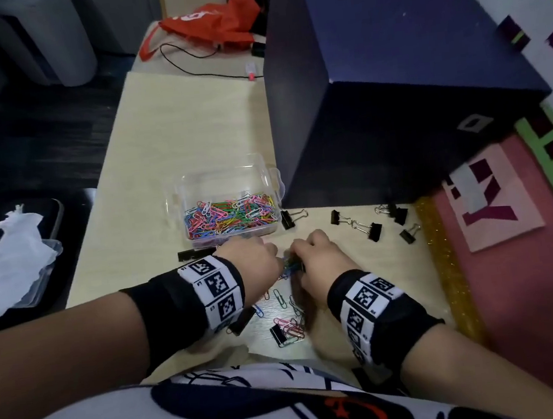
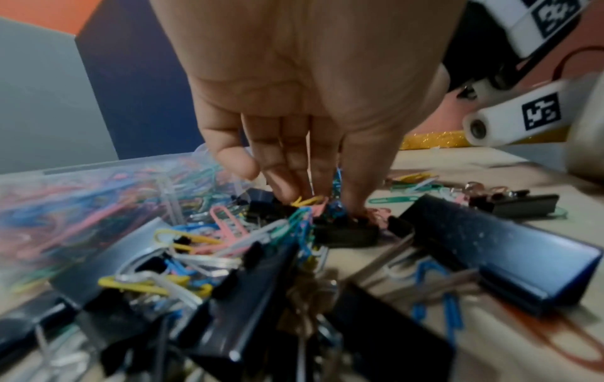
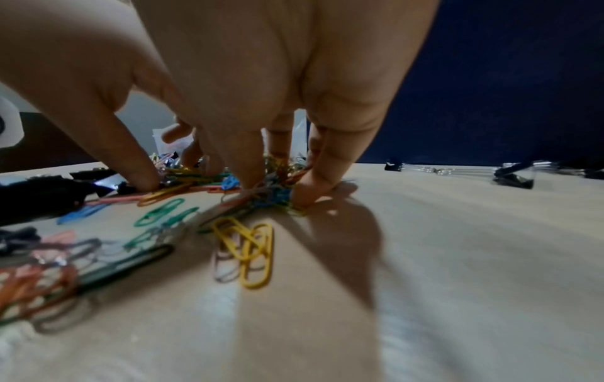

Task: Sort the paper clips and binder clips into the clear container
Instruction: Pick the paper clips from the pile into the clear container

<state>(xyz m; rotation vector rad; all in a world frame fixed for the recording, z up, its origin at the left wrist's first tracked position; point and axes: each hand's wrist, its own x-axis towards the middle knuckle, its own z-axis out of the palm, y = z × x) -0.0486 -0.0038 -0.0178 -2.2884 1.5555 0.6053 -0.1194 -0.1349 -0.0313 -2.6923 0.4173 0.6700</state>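
A clear container [image 1: 271, 175] half full of coloured paper clips stands on the pale table, and also shows in the left wrist view [image 2: 81, 186]. Just in front of it my left hand [image 1: 275, 257] and right hand [image 1: 299, 258] meet over a small heap of coloured paper clips [image 1: 290, 265]. The left hand [image 2: 320, 199] points down with fingers and thumb pinching into the heap. My right hand [image 3: 225, 186] claws round the same heap, thumb and fingertips on the table. Black binder clips [image 1: 372, 229] lie to the right. More loose paper clips [image 1: 288, 325] and a binder clip [image 1: 277, 335] lie between my wrists.
A large dark blue box [image 1: 392, 92] stands right behind the container and the binder clips. A gold glitter strip [image 1: 446, 259] runs along the table's right edge. An orange bag [image 1: 212, 20] and a black cable [image 1: 203, 66] lie at the far end. A tub with tissue [image 1: 12, 260] sits off the table's left.
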